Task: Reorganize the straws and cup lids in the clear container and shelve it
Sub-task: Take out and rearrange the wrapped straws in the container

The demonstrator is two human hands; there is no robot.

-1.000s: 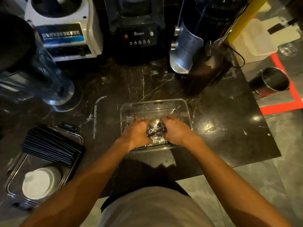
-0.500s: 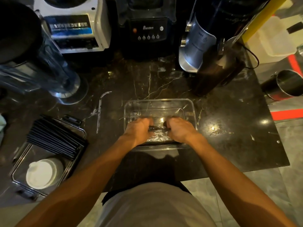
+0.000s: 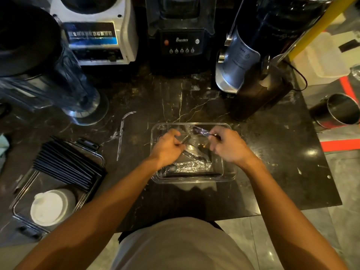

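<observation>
Underneath, black marble counter [image 3: 272, 152], appliances at back. Clear container [image 3: 229, 172] centre; L hand [image 3: 167, 147], R hand [image 3: 228, 147] each pinch wrapped straws [image 3: 198, 131] inside. Lids [image 3: 51, 206] in tray [image 3: 93, 152] left.

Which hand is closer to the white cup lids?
The left. The left hand is inside the clear container, on the side toward the white cup lids. The right hand is farther over, on the container's other side.
</observation>
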